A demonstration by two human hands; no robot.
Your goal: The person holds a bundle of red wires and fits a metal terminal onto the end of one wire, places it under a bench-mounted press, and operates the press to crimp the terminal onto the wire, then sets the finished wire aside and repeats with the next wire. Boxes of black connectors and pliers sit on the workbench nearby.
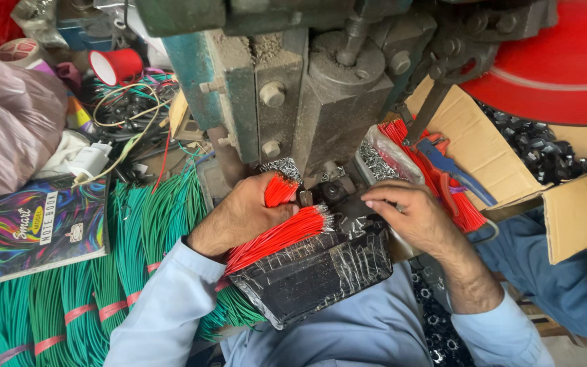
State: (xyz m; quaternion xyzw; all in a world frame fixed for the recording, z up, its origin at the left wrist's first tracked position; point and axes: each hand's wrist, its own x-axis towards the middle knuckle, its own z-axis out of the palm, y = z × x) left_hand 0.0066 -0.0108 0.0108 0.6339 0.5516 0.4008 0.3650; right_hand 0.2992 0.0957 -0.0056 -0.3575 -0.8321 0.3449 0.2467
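red wires (276, 238): we grip a bundle in left hand (242, 214), many w/ metal tips already; right hand (412, 214) fingers curled at press (334, 102), grip unclear.

A cluttered workbench lay under daylight, with bundles of green wire (69, 299) and a colourful notebook (32, 231) at the left, a grey-green metal press (293, 88) at the far middle, and a cardboard box (565, 204) at the right.
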